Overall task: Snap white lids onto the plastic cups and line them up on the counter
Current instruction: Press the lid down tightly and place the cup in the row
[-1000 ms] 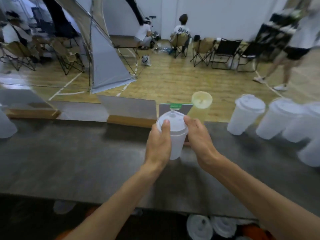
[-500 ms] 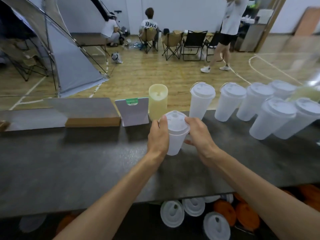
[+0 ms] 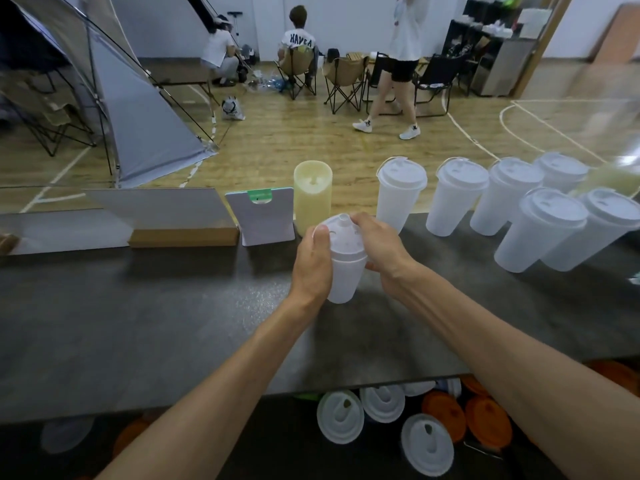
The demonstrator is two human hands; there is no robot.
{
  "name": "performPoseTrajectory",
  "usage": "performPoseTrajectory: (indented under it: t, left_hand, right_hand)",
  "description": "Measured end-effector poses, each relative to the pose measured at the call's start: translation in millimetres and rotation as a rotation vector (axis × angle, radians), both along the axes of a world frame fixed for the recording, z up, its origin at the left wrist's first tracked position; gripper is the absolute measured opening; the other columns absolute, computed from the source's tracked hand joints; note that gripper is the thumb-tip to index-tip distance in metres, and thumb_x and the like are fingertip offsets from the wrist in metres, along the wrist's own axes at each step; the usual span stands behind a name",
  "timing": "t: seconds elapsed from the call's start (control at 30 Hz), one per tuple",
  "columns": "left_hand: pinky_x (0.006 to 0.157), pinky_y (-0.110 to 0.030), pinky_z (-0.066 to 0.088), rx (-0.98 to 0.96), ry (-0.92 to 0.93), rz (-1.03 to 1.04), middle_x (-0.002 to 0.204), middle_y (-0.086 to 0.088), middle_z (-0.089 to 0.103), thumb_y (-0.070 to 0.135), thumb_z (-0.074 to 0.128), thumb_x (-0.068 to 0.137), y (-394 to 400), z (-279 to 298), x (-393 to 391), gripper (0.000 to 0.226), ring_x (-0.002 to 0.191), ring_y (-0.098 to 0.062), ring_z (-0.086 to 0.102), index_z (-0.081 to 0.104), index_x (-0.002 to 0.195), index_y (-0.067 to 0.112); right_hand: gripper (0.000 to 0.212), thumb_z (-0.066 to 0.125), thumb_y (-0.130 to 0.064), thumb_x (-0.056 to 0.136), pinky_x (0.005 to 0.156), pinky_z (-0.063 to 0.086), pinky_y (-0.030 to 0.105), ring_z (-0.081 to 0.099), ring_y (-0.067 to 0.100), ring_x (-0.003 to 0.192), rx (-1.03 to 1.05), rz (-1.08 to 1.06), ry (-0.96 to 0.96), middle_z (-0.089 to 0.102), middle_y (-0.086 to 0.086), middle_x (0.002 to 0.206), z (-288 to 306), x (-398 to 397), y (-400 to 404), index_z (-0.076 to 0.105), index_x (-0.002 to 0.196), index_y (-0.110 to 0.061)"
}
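A frosted plastic cup [image 3: 344, 278] with a white lid [image 3: 343, 233] on top is held above the dark counter [image 3: 156, 306] at the centre. My left hand [image 3: 311, 265] grips the cup's left side, thumb on the lid's rim. My right hand [image 3: 379, 245] holds the right side with its fingers curled over the lid. Several lidded cups [image 3: 400, 192] stand in a row along the counter's far edge to the right, with two more [image 3: 540, 230] nearer me.
A yellowish cup [image 3: 312, 195], a small white stand [image 3: 261, 216] and a flat board on a wooden base [image 3: 183, 233] stand at the counter's far edge. Loose white lids [image 3: 341, 415] and orange lids [image 3: 485, 420] lie below the counter. People and folding chairs are beyond.
The view has swung right, bringing the row of lidded cups into sight. My right hand's fingers have moved further over the lid; both hands still hold the cup.
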State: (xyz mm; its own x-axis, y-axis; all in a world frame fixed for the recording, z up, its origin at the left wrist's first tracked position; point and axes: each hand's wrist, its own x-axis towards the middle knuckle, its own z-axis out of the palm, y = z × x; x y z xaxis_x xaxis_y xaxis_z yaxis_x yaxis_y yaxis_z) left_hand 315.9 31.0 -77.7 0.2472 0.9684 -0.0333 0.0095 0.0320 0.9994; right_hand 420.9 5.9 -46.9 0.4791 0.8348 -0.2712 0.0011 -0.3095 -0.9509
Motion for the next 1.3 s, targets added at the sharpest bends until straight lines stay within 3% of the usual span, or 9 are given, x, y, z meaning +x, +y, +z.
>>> performPoseTrajectory:
  t: [0.1, 0.23, 0.33, 0.4, 0.6, 0.73, 0.87, 1.07, 1.3]
  left_hand:
    - [0.094, -0.049, 0.053, 0.007, -0.004, 0.022, 0.112, -0.009, 0.07, 0.046, 0.034, 0.091, 0.0, -1.8, 1.0, 0.052, 0.106, -0.026, 0.066, 0.064, 0.114, 0.011]
    - [0.094, -0.047, 0.052, 0.018, -0.004, 0.04, 0.111, -0.008, 0.07, 0.046, 0.034, 0.091, 0.5, -4.7, 2.8, 0.053, 0.103, -0.023, 0.066, 0.065, 0.114, 0.01]
    - [0.093, -0.043, 0.052, 0.017, -0.021, 0.035, 0.114, -0.009, 0.071, 0.046, 0.034, 0.09, 1.6, -6.3, 5.3, 0.055, 0.106, -0.024, 0.066, 0.066, 0.117, 0.01]
    - [0.09, -0.042, 0.053, 0.018, -0.026, 0.032, 0.113, -0.009, 0.071, 0.046, 0.033, 0.09, 1.9, -8.2, 5.7, 0.055, 0.105, -0.024, 0.067, 0.066, 0.117, 0.011]
    - [0.083, -0.037, 0.052, 0.008, -0.032, 0.044, 0.11, -0.01, 0.071, 0.048, 0.033, 0.088, 2.4, -9.4, 4.9, 0.056, 0.098, -0.022, 0.065, 0.065, 0.114, 0.01]
    - [0.082, -0.039, 0.052, 0.01, -0.042, 0.044, 0.109, -0.01, 0.07, 0.046, 0.034, 0.088, 2.2, -10.2, 4.9, 0.054, 0.096, -0.021, 0.065, 0.065, 0.113, 0.01]
    - [0.066, -0.019, 0.051, 0.011, -0.056, 0.027, 0.106, 0.0, 0.067, 0.049, 0.035, 0.089, -0.2, -8.8, 3.9, 0.047, 0.091, -0.011, 0.064, 0.059, 0.115, 0.017]
    - [0.089, -0.035, 0.057, 0.067, -0.129, -0.046, 0.123, 0.004, 0.063, 0.04, 0.058, 0.08, -14.0, -18.1, -2.0, 0.053, 0.11, -0.012, 0.065, 0.053, 0.13, 0.025]
    - [0.082, -0.028, 0.057, 0.096, -0.167, -0.098, 0.121, 0.004, 0.069, 0.05, 0.061, 0.079, -9.9, -22.3, -7.5, 0.057, 0.109, -0.015, 0.068, 0.058, 0.13, 0.026]
  right_hand:
    - [0.027, 0.053, -0.04, 0.096, 0.077, 0.052, 0.034, 0.069, 0.016, 0.09, 0.011, 0.01, 0.028, 0.076, -0.003, 0.095, -1.8, 5.3, -1.2, 0.072, 0.095, -0.021]
    - [0.031, 0.051, -0.031, 0.099, 0.064, 0.055, 0.024, 0.068, 0.011, 0.077, 0.078, 0.051, 0.093, 0.075, -0.01, 0.076, -9.6, 19.0, -16.2, 0.075, 0.082, -0.022]
    - [0.033, 0.049, -0.034, 0.103, 0.088, 0.06, 0.04, 0.071, 0.022, 0.102, 0.117, 0.062, 0.006, 0.078, 0.001, 0.104, -14.0, 17.4, -21.3, 0.075, 0.109, -0.015]
    - [0.035, 0.046, -0.035, 0.105, 0.096, 0.056, 0.048, 0.069, 0.026, 0.108, 0.139, 0.049, -0.012, 0.076, 0.006, 0.109, -14.1, 14.3, -21.5, 0.073, 0.114, -0.013]
    - [0.033, 0.048, -0.032, 0.103, 0.109, 0.048, 0.046, 0.066, 0.02, 0.118, 0.146, 0.137, 0.126, 0.073, 0.001, 0.122, -19.8, 14.5, -35.7, 0.068, 0.125, -0.017]
    - [0.032, 0.057, -0.028, 0.1, 0.105, 0.051, 0.041, 0.067, 0.018, 0.117, 0.238, 0.167, 0.063, 0.073, -0.002, 0.122, -27.1, 7.8, -41.9, 0.064, 0.131, -0.02]
    - [0.035, 0.057, -0.03, 0.101, 0.098, 0.055, 0.034, 0.068, 0.015, 0.114, 0.289, 0.143, 0.051, 0.072, -0.004, 0.125, -30.6, 3.7, -42.4, 0.061, 0.135, -0.021]
    - [0.035, 0.054, -0.035, 0.099, 0.095, 0.055, 0.034, 0.067, 0.017, 0.115, 0.296, 0.148, 0.064, 0.07, -0.004, 0.125, -32.8, 1.7, -42.5, 0.061, 0.133, -0.028]
    - [0.045, 0.054, -0.046, 0.093, 0.095, 0.056, 0.033, 0.066, 0.016, 0.115, 0.297, 0.16, 0.05, 0.069, -0.005, 0.127, -33.7, 1.8, -41.9, 0.059, 0.135, -0.029]
